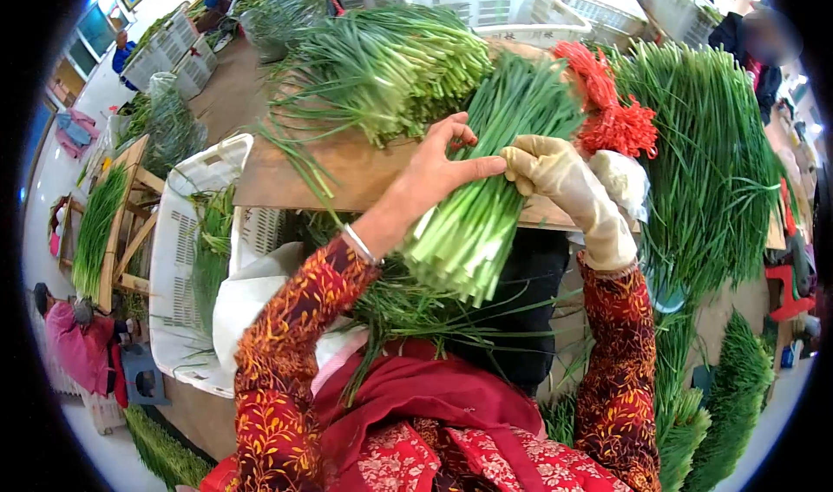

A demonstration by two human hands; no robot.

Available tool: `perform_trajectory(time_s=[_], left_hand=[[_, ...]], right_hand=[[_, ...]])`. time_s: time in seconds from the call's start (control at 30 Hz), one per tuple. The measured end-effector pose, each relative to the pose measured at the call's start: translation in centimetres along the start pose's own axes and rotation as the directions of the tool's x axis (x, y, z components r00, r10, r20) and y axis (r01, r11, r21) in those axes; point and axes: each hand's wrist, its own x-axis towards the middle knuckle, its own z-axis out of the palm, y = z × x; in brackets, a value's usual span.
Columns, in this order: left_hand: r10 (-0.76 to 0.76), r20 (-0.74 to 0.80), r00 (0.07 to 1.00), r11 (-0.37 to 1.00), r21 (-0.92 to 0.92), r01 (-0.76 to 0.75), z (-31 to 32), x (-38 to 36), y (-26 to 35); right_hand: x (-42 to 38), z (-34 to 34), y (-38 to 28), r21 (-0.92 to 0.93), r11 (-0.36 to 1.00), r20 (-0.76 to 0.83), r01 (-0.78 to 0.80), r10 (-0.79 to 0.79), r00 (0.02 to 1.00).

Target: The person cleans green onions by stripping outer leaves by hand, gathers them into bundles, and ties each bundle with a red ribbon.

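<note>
A thick bundle of green stalks [473, 223] lies across the front edge of the wooden board [286, 175], its pale cut ends toward my body. My bare left hand [447, 158] rests on the bundle from the left, fingers curled and thumb stretched across it. My right hand [551, 167], in a pale glove, is closed at the bundle's right side, fingertips meeting the left thumb. Whatever is pinched there is too small to make out. Behind lies a large pile of stalks [390, 67]. Red ties [616, 119] hang in a bunch right of the bundle.
Tall stalks [694, 162] stand at the right. A white crate [182, 258] is on the left, and another white crate [495, 6] is behind the board. Loose stalks lie over my lap. A person in pink [82, 344] is at the far left, near a blue stool [143, 375].
</note>
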Motion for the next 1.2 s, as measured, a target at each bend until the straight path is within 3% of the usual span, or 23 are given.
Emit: perform_trajectory(time_s=[0.07,0.13,0.27,0.37,0.53,0.6,0.67,0.73,0.8,0.83,0.93,1.0,1.07,1.13,1.2], left_hand=[[-0.064,0.058,0.996,0.995,0.076,0.060,-1.4,-0.2,0.4],[-0.127,0.167,0.978,0.967,0.242,0.085,-2.4,-0.6,0.1],[-0.141,0.116,0.983,0.914,0.397,0.084,-1.6,-1.4,1.2],[-0.145,0.125,0.982,0.855,0.514,0.061,-1.0,-1.4,1.6],[-0.166,0.107,0.980,0.732,0.680,0.050,-0.1,-1.4,1.8],[-0.066,0.091,0.994,0.443,0.895,-0.053,0.5,-1.7,1.9],[-0.087,0.025,0.996,0.440,0.898,0.016,0.7,-1.9,1.9],[-0.120,-0.025,0.993,0.473,0.877,0.079,0.9,-1.9,1.6],[-0.126,-0.017,0.992,0.509,0.857,0.079,0.9,-1.9,1.3],[-0.143,-0.015,0.990,0.557,0.825,0.093,0.8,-2.0,1.2],[-0.099,-0.037,0.994,0.588,0.804,0.089,0.8,-2.2,0.9],[-0.039,-0.062,0.997,0.582,0.810,0.073,0.8,-2.4,0.8],[-0.039,-0.050,0.998,0.673,0.736,0.063,0.6,-2.7,0.9],[-0.007,-0.038,0.999,0.677,0.736,0.032,0.6,-2.7,0.4],[0.030,-0.039,0.999,0.603,0.798,0.014,0.8,-2.7,0.3]], right_hand=[[0.8,1.8,-0.9,-0.018,0.999,-0.017,-0.046,0.045,0.999],[2.5,2.5,0.8,-0.069,0.997,0.035,0.022,-0.019,0.999],[2.2,3.6,-1.0,-0.042,0.999,-0.011,0.003,-0.003,1.000],[2.0,4.1,-1.3,-0.142,0.990,-0.052,0.005,-0.013,0.999],[1.6,4.8,-1.4,-0.045,0.988,-0.066,0.148,-0.151,0.986],[1.3,4.6,-1.6,-0.051,0.993,-0.056,0.111,-0.113,0.992],[0.2,4.6,-2.4,-0.230,0.963,-0.103,0.139,-0.166,0.981],[-0.2,4.2,-2.7,-0.238,0.968,-0.083,0.081,-0.103,0.991],[-0.3,4.0,-2.0,-0.453,0.845,-0.027,0.284,-0.331,0.943],[-0.4,4.0,-2.0,-0.450,0.848,-0.022,0.279,-0.323,0.946],[-0.4,3.3,-2.8,-0.344,0.885,0.027,0.313,-0.323,0.946],[-0.4,1.9,-2.7,0.057,0.952,-0.113,0.299,-0.292,0.950],[-0.8,-0.2,-2.1,0.128,0.960,-0.171,0.249,-0.226,0.959],[-1.6,0.5,-0.8,0.021,0.975,-0.269,0.221,-0.207,0.941],[-1.2,2.4,1.8,0.042,0.924,-0.209,0.380,-0.364,0.908]])
